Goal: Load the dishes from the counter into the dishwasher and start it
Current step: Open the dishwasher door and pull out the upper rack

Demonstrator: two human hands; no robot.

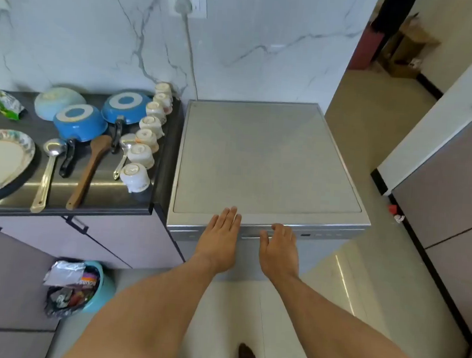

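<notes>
At the lip of the closed dishwasher [269,164], the left hand [221,233] lay flat and unbent and the right hand [279,246] met the door edge [326,229], grip unclear, probably to pull it down, with cups [139,155] and pans [79,123] waiting on the counter [110,195] at ten o'clock.

Teal bin [104,287] holds wrappers [68,284]; plug [183,2] in socket [199,0].

Left edge crops the floral-rimmed white round plate [1,162]; I cannot read panel markings [323,235] on the grey metal dishwasher [269,159].
</notes>
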